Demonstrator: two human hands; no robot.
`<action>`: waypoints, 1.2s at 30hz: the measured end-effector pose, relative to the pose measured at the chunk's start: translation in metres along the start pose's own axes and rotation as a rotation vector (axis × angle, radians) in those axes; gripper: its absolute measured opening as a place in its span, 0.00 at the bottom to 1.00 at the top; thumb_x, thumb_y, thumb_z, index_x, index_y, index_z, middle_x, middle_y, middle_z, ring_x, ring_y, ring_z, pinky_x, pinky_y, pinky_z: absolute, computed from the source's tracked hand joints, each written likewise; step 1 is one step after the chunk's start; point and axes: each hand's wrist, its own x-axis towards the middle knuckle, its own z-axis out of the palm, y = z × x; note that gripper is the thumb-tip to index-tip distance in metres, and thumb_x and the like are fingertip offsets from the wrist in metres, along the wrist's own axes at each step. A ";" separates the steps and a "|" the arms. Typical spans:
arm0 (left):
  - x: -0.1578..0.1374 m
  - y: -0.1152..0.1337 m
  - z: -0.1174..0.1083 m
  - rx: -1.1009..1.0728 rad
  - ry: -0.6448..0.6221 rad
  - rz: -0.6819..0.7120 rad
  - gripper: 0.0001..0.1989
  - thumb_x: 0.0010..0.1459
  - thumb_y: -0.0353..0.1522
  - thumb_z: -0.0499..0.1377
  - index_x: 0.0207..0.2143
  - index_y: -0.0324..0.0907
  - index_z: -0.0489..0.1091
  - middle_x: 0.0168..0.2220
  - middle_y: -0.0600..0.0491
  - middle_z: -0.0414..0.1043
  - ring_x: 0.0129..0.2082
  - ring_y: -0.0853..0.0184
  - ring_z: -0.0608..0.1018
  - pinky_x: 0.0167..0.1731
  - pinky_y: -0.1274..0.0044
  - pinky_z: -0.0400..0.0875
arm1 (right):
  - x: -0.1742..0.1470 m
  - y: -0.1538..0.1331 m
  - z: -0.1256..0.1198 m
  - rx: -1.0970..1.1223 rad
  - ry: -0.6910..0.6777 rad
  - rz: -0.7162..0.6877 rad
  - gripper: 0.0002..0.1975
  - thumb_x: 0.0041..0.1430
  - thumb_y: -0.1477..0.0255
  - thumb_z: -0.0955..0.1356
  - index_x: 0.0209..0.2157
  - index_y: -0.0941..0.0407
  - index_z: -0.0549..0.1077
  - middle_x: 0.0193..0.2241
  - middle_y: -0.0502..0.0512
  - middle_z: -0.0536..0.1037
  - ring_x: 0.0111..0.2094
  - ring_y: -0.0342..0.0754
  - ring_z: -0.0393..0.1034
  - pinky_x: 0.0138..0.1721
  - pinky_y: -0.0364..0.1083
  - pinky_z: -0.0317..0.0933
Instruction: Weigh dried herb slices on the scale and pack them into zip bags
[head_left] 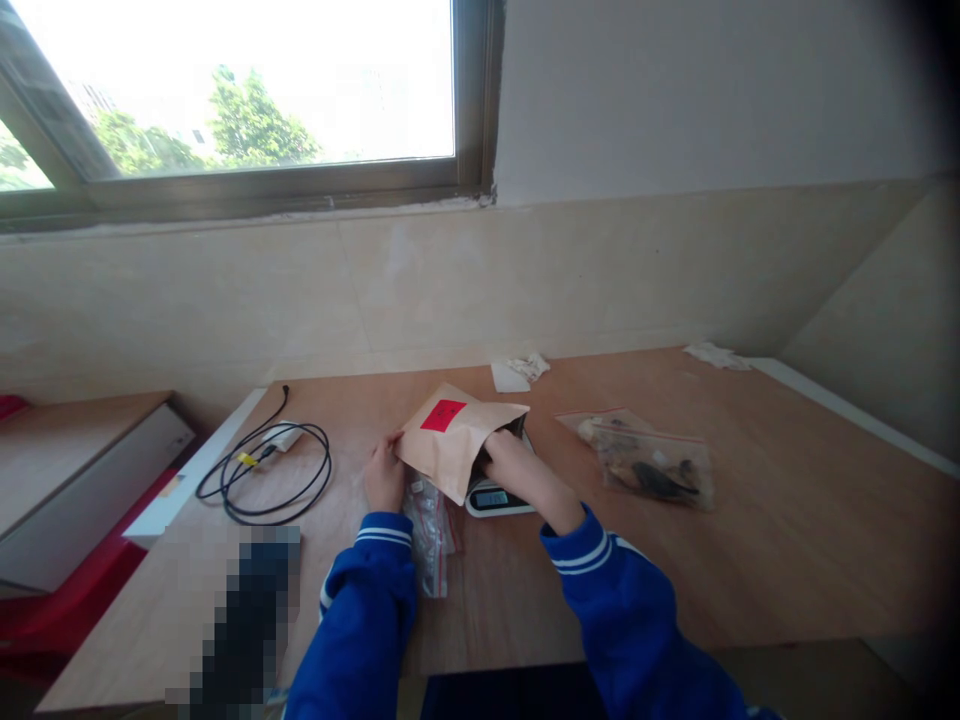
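Observation:
A brown kraft paper bag (431, 450) with a red label lies tilted over a digital scale (504, 500), its mouth facing right. My left hand (385, 473) grips the bag's left edge with closed fingers. Through the open mouth reaches my right hand (504, 452); its fingers are hidden inside, so what they hold does not show. The scale's lit display peeks out below the bag. Clear zip bags (431, 545) with red seals lie beneath the bag's lower left side, close to my left hand.
To the right lie zip bags (652, 470) with dark and tan contents. A coiled black cable (326, 470) and a white adapter (283, 437) sit at left, above a pixelated dark object (251, 620). Crumpled tissue (531, 367) and white paper (508, 377) lie by the wall.

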 end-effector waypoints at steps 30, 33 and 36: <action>0.000 0.004 0.000 0.112 -0.043 -0.065 0.20 0.58 0.35 0.53 0.52 0.40 0.63 0.46 0.43 0.73 0.47 0.59 0.74 0.45 0.69 0.67 | 0.017 0.060 0.011 -0.126 0.111 0.125 0.12 0.59 0.71 0.62 0.44 0.53 0.73 0.43 0.57 0.77 0.48 0.53 0.66 0.52 0.55 0.53; -0.001 0.004 -0.001 0.117 -0.047 -0.053 0.20 0.58 0.35 0.52 0.52 0.40 0.63 0.47 0.43 0.72 0.49 0.58 0.73 0.46 0.68 0.67 | 0.014 0.066 0.006 -0.188 0.196 0.114 0.14 0.59 0.72 0.62 0.46 0.54 0.72 0.48 0.58 0.74 0.51 0.54 0.63 0.53 0.57 0.52; -0.001 0.004 -0.001 0.127 -0.043 -0.046 0.20 0.57 0.34 0.53 0.52 0.40 0.63 0.47 0.43 0.72 0.49 0.57 0.73 0.47 0.67 0.66 | 0.004 0.084 0.003 -0.158 0.333 0.092 0.16 0.59 0.73 0.61 0.47 0.54 0.71 0.48 0.58 0.73 0.51 0.53 0.64 0.52 0.55 0.54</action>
